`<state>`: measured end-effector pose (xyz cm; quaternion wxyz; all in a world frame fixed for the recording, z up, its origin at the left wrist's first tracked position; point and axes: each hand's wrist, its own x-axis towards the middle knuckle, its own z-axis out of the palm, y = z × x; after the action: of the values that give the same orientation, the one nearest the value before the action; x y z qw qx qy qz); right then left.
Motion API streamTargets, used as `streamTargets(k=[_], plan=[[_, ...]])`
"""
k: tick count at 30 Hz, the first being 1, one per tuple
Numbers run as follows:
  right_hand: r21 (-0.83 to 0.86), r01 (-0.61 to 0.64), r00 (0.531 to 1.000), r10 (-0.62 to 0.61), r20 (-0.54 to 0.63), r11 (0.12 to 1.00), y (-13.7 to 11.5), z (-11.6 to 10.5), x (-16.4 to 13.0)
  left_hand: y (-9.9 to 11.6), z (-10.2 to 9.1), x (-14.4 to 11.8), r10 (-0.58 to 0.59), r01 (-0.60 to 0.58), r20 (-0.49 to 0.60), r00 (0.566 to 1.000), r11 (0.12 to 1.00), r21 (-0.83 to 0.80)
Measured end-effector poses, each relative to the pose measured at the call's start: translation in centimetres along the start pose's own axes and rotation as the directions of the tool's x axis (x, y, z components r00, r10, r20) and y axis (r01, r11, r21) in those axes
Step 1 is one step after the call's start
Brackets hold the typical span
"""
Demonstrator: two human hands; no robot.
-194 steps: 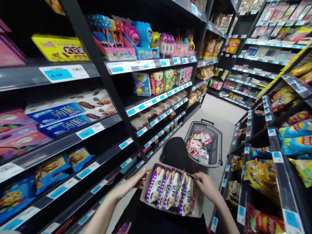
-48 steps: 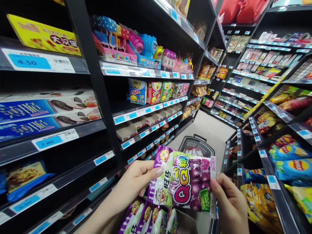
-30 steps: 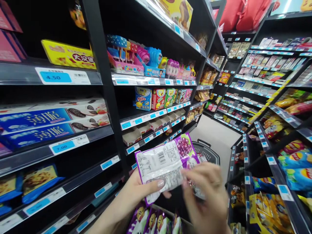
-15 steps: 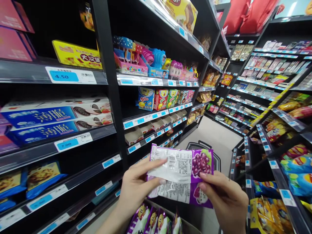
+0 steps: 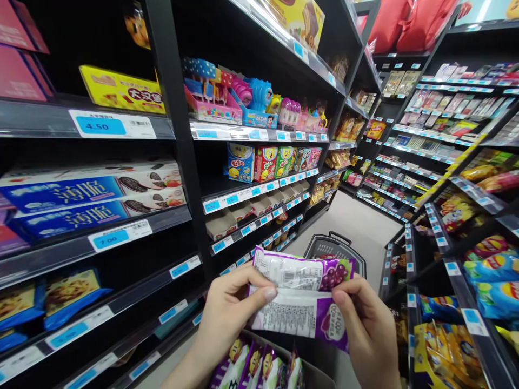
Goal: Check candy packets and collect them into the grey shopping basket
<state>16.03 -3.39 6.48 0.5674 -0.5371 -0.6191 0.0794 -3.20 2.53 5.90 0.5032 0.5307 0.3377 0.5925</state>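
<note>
A purple and white candy packet (image 5: 292, 316) with grapes printed on it is stretched between my two hands, its printed back facing me. My left hand (image 5: 239, 302) pinches the packet's left part, thumb on the near face. At the right end, my right hand (image 5: 360, 319) grips it between thumb and curled fingers. Just below the packet, a box (image 5: 318, 373) holds several similar purple packets (image 5: 259, 364) standing upright.
A dark shopping basket (image 5: 334, 246) is on the floor ahead. Tall black shelves (image 5: 190, 216) run along the left, carrying blue biscuit boxes (image 5: 68, 189) and lollipop displays (image 5: 214, 102). Snack bags (image 5: 450, 351) fill the racks at the right.
The packet has tilted and lowered slightly, its back seam now folded up between my hands. My left thumb and fingers have come together on it. My right thumb has moved onto the near face.
</note>
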Motion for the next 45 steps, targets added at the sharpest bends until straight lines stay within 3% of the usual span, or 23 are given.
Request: streamTargets(k=[3, 5, 7, 9, 12, 14, 16, 19, 22, 25, 28, 30, 34, 37, 41, 43, 45], plan=[[0.099, -0.173, 0.985, 0.169, 0.043, 0.98, 0.4, 0.0, -0.1, -0.2, 0.1, 0.3, -0.155, 0.156, 0.043, 0.987, 0.988, -0.014], [0.221, -0.326, 0.945, 0.308, 0.114, 0.919, 0.6, -0.1, 0.1, -0.4, 0.0, 0.7, -0.227, 0.235, 0.107, 0.968, 0.97, -0.064], [0.381, -0.492, 0.871, 0.439, 0.221, 0.783, 0.6, -0.1, 0.3, -0.6, -0.2, 1.1, -0.271, 0.301, 0.177, 0.946, 0.938, -0.171], [0.545, -0.599, 0.797, 0.507, 0.33, 0.587, 0.3, -0.1, 0.6, -0.8, -0.4, 1.6, -0.309, 0.367, 0.236, 0.921, 0.893, -0.262], [0.698, -0.632, 0.741, 0.528, 0.416, 0.337, -0.6, -0.1, 1.0, -0.7, -0.9, 2.0, -0.395, 0.521, 0.377, 0.838, 0.786, -0.334], [0.743, -0.624, 0.722, 0.541, 0.431, 0.241, -1.3, -0.4, 1.2, -0.6, -1.3, 2.2, -0.395, 0.609, 0.507, 0.766, 0.698, -0.376], [0.778, -0.598, 0.73, 0.533, 0.429, 0.193, -1.7, -0.7, 1.3, -0.5, -1.6, 2.3, -0.345, 0.624, 0.578, 0.739, 0.673, -0.396], [0.797, -0.545, 0.786, 0.491, 0.376, 0.262, -1.1, -0.8, 1.3, -0.5, -1.6, 2.3, -0.344, 0.535, 0.519, 0.782, 0.798, -0.277], [0.699, -0.534, 0.808, 0.531, 0.255, 0.476, 0.3, -0.6, 0.9, -0.2, -1.3, 2.2, -0.354, 0.372, 0.409, 0.841, 0.927, 0.037], [0.434, -0.548, 0.811, 0.581, 0.066, 0.715, 1.0, -0.4, 0.4, 0.1, -1.0, 2.1, -0.265, 0.17, 0.303, 0.915, 0.937, 0.306], [0.151, -0.507, 0.848, 0.522, -0.088, 0.849, 1.0, -0.5, 0.1, 0.2, -1.0, 2.0, -0.232, 0.117, 0.23, 0.945, 0.898, 0.425], [0.106, -0.498, 0.862, 0.504, -0.046, 0.861, 1.0, -0.5, 0.0, 0.1, -1.0, 2.0, -0.279, 0.16, 0.249, 0.927, 0.898, 0.411], [0.207, -0.519, 0.855, 0.508, 0.106, 0.83, 1.5, -0.7, -0.2, -0.2, -1.1, 2.4, -0.318, 0.243, 0.285, 0.904, 0.932, 0.268], [0.155, -0.433, 0.899, 0.437, 0.006, 0.888, 1.2, -0.6, -0.3, -0.2, -1.1, 2.6, -0.327, 0.279, 0.29, 0.899, 0.94, 0.196], [-0.003, -0.187, 0.964, 0.183, -0.191, 0.982, 0.0, -0.4, -0.4, 0.0, -1.5, 2.5, -0.344, 0.334, 0.32, 0.883, 0.938, 0.088], [0.072, -0.116, 0.975, 0.128, -0.184, 0.991, -0.3, -0.5, -0.3, -0.1, -1.8, 2.4, -0.324, 0.362, 0.335, 0.885, 0.93, -0.056], [0.251, -0.165, 0.97, 0.203, -0.132, 0.954, -0.4, -0.6, -0.4, -0.4, -2.0, 2.5, -0.322, 0.404, 0.369, 0.872, 0.898, -0.172]])
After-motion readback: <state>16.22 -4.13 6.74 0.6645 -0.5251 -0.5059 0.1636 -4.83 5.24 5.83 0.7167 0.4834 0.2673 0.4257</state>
